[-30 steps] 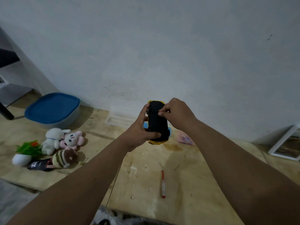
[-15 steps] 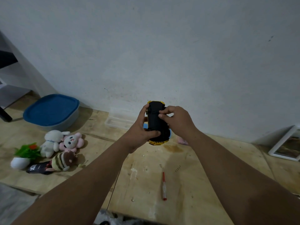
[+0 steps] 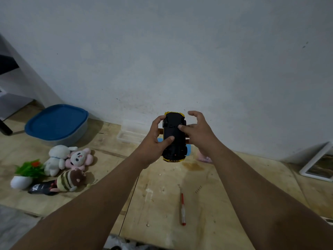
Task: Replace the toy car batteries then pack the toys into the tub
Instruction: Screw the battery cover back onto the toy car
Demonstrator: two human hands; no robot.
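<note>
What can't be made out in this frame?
Head view only:
- Yellow toy car: battery cover state unreadable on its dark underside; left hand covers one side.
- Blue-lidded grey tub: contents hidden by lid.
- Small blue object: mostly behind car.
- White picture frame: cut by right edge.

You have one toy car (image 3: pixel 174 136), three plush toys (image 3: pixel 54 158) (image 3: pixel 79 158) (image 3: pixel 69 180), one lidded blue tub (image 3: pixel 55 123), one potted plant (image 3: pixel 25 175), one red screwdriver (image 3: pixel 182 207) and one clear box (image 3: pixel 130 135).
</note>
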